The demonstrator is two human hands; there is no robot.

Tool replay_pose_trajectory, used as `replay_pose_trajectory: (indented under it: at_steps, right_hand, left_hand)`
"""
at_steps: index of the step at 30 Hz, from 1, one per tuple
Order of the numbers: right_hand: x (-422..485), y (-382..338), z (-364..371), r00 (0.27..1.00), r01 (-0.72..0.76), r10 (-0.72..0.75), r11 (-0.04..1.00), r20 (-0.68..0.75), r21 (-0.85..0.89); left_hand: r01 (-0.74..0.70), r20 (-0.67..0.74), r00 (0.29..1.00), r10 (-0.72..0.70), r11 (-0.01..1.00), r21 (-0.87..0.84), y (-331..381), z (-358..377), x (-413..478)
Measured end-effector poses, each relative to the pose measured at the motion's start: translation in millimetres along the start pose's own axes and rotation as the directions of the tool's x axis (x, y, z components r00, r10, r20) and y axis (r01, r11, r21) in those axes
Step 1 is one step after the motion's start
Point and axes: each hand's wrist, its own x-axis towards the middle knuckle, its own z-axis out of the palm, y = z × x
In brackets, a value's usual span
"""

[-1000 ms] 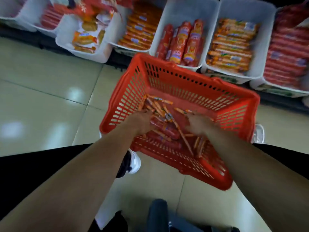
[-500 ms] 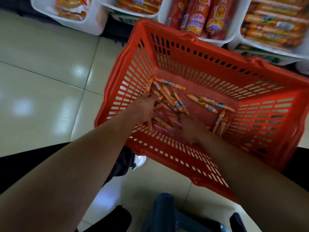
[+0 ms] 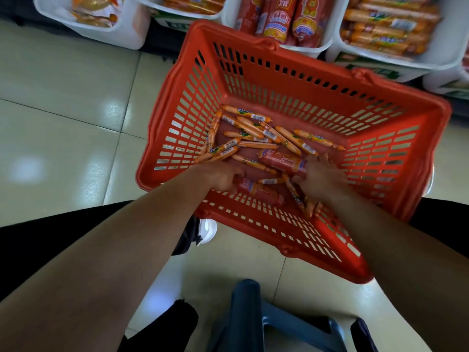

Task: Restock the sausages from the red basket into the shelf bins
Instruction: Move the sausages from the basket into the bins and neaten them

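Left hand [image 3: 218, 177] is gripping thin sausages [image 3: 220, 151] in the basket [image 3: 279, 224]. Right hand [image 3: 321, 177], just beside it, is showing blurred, so I cannot tell its grip.

Both bare forearms reach forward and down, angled toward each other. The left grip [image 3: 218, 175] shows its back, its fingers curled under; whether they clasp anything is hidden. The right grip [image 3: 320, 177], blurred, lies palm-down with its fingers loosely extended forward.
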Motion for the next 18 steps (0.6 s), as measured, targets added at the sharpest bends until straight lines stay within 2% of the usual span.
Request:
replay_pose_trajectory:
  at_steps: [5,9,13,18]
  right_hand:
    - [7,3,6,0.992,-0.013,-0.002,0.993,0.13,0.118]
    - [7,1,8,0.974,0.038,-0.067,0.99,0.218,0.136]
    - [7,0,6,0.967,0.073,-0.112,0.983,0.231,0.168]
    - [2,-4,-2,0.967,0.064,-0.118,0.97,0.226,0.235]
  left_hand:
    - [0.022,0.094,0.995,-0.022,1.0,0.002,-1,4,21]
    - [0.039,0.057,0.997,-0.046,0.993,0.109,1,4,30]
    - [0.087,0.057,0.994,-0.098,0.98,0.177,9,4,32]
    - [0.027,0.001,1.0,-0.027,0.998,0.054,12,0,11]
